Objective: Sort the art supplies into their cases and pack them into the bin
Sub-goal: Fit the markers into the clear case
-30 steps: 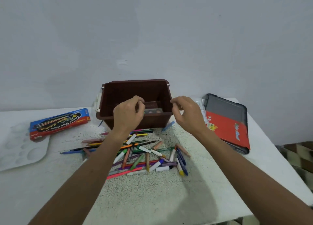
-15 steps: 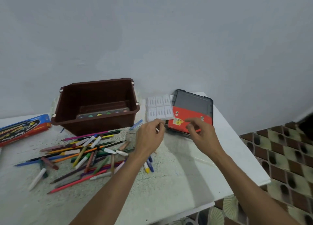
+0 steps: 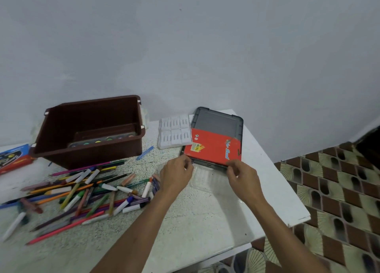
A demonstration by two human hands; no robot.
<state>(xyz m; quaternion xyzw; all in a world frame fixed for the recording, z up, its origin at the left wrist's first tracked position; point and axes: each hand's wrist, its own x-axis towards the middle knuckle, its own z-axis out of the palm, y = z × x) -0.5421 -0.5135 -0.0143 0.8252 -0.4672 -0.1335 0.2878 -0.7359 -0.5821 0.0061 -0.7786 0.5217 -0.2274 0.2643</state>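
Two hands, mine, out over the near part of the table (image 3: pixel 205 221).

Left hand (image 3: pixel 176 176): fingers curled, pinching the near-left corner of the case (image 3: pixel 213 143), as far as shows. Right hand (image 3: pixel 243 177): thumb and fingers closed on the near-right corner of the same case. One grip per corner, I judge, so the flat case comes up level or opens without twisting.

One clear plastic tray (image 3: pixel 205 180), flat between my hands, just on the near side of the case. It is hard to see, so easily dragged along.

One loose heap of pencils and markers (image 3: pixel 82 190), left of my left hand, none sorted yet. One small blue piece (image 3: pixel 145 153) lies apart, between heap and bin; what it is I cannot tell.

One case, red sleeve over grey, at the far right of the table. Its right side is near the table's edge, with tiled floor (image 3: pixel 339 190) below. Open room lies toward me and leftward, not rightward.

One white moulded tray (image 3: pixel 174 132), touching or just beside the case's left side.

One brown bin (image 3: pixel 90 132), left of the white tray, open-topped, a paint set (image 3: pixel 102 143) lying in it. Plenty of room inside, by my estimate.

One blue and red box (image 3: pixel 14 157), at the left border, partly cut off.

One bare wall (image 3: pixel 205 46), behind everything.
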